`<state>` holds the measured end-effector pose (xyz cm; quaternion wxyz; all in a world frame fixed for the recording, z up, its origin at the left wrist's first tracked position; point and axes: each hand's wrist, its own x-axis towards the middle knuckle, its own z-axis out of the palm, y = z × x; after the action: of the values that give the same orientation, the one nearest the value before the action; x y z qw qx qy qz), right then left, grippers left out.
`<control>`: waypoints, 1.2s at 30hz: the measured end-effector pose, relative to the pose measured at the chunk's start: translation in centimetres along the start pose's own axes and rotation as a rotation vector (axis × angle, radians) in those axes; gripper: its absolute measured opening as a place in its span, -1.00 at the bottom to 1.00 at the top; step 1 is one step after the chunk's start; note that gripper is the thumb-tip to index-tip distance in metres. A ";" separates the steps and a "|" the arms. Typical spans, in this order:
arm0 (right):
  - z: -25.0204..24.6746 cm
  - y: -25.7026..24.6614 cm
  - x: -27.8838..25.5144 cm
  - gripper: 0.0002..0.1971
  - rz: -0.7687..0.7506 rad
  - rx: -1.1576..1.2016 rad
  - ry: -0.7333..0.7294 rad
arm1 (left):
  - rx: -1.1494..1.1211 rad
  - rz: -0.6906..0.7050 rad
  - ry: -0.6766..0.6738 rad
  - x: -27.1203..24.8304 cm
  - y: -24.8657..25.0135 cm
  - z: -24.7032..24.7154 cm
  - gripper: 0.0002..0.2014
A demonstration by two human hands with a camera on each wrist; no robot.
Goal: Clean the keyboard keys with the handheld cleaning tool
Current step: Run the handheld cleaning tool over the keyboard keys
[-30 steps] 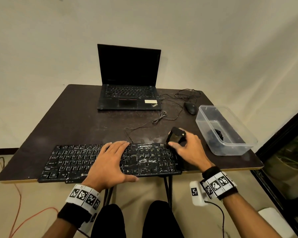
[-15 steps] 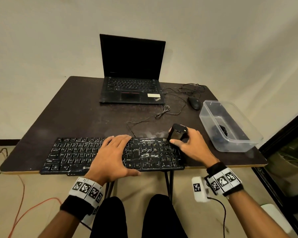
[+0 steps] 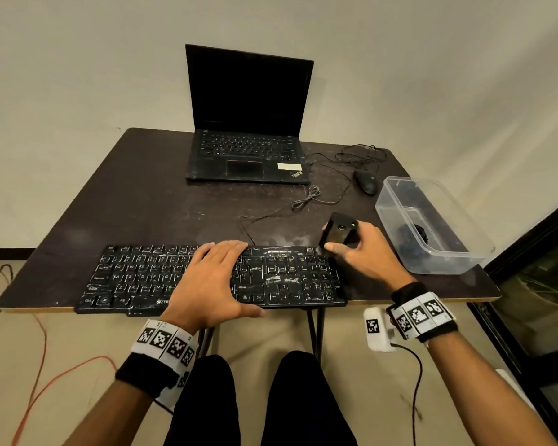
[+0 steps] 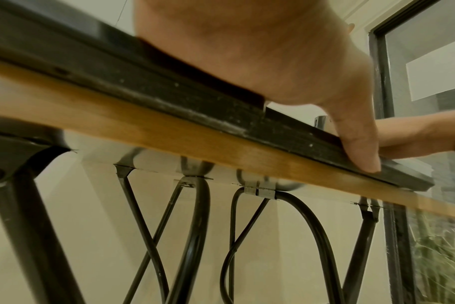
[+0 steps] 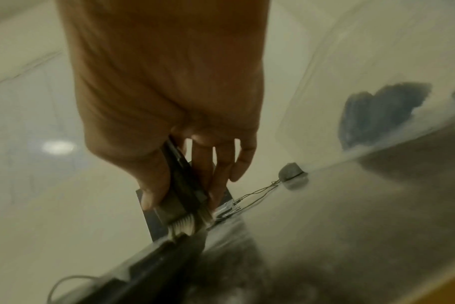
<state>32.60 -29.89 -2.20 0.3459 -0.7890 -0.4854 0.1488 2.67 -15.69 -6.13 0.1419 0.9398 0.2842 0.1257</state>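
— Well, where's the keyboard (image 3: 207, 278)?
— Overhanging the table's (image 3: 142, 201) near edge, left hand (image 3: 208, 284) flat on it. Right hand (image 3: 364, 255) grips the cleaning tool (image 3: 337, 231) at its far right corner.
— Risk?
— Hard brushing could tip it off.

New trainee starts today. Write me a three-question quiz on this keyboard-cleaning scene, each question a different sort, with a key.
1. True or false: the left hand lies flat on the keyboard.
2. Which hand holds the cleaning tool? A) left B) right C) neither
3. Fill in: the mouse lies between the laptop and the clear plastic ____.

Key:
1. True; its thumb reaches over the front edge.
2. B; the right hand grips it at the keyboard's far right corner, bristles down.
3. Container.
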 end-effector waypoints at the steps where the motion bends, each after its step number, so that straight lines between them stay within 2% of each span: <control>1: 0.0 0.1 0.0 -0.64 -0.016 -0.016 0.026 | -0.002 0.001 0.001 0.0 0.0 0.0 0.32; 5: -0.1 0.1 -0.2 -0.64 -0.017 0.036 -0.047 | -0.007 0.007 0.002 0.1 0.0 0.0 0.31; 8: -0.1 -0.1 0.1 -0.62 -0.021 0.024 0.015 | -0.007 0.006 -0.002 0.1 -0.1 0.1 0.32; 11: -0.2 -0.5 0.1 -0.65 -0.022 0.092 -0.091 | -0.011 0.013 0.009 0.2 -0.1 0.2 0.31; 13: 0.0 -0.4 0.5 -0.67 -0.012 0.059 -0.076 | -0.011 0.013 0.012 0.1 -0.2 0.2 0.31; 15: 0.2 -0.6 0.7 -0.64 -0.006 0.037 -0.030 | -0.009 0.014 0.014 0.1 -0.1 0.2 0.30; 18: 0.4 -1.1 0.9 -0.60 -0.011 0.094 -0.129 | -0.012 0.015 0.012 0.1 -0.1 0.1 0.32; 22: 0.5 -1.5 1.5 -0.56 0.003 0.040 -0.083 | -0.015 0.020 0.020 0.1 -0.1 0.2 0.31; 25: 1.1 -1.9 1.7 -0.54 -0.013 0.043 -0.163 | -0.016 0.022 0.019 0.1 -0.1 0.1 0.31; 28: 1.4 -2.3 2.0 -0.64 -0.015 -0.023 -0.079 | -0.011 0.023 0.018 0.1 -0.1 0.1 0.32; 31: 1.5 -2.4 2.0 -0.59 -0.008 0.024 -0.164 | -0.004 0.024 0.013 0.3 -0.1 0.1 0.32; 34: 1.3 -2.3 2.0 -0.63 -0.018 -0.022 -0.087 | -0.008 0.025 0.014 0.2 -0.1 0.2 0.31; 36: 1.5 -2.1 1.6 -0.61 -0.025 0.000 -0.108 | -0.002 0.022 0.009 0.2 -0.1 0.2 0.31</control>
<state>31.15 -27.30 -1.61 0.3213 -0.7736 -0.5132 0.1868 2.87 -15.54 -6.35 0.1403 0.9422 0.2744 0.1319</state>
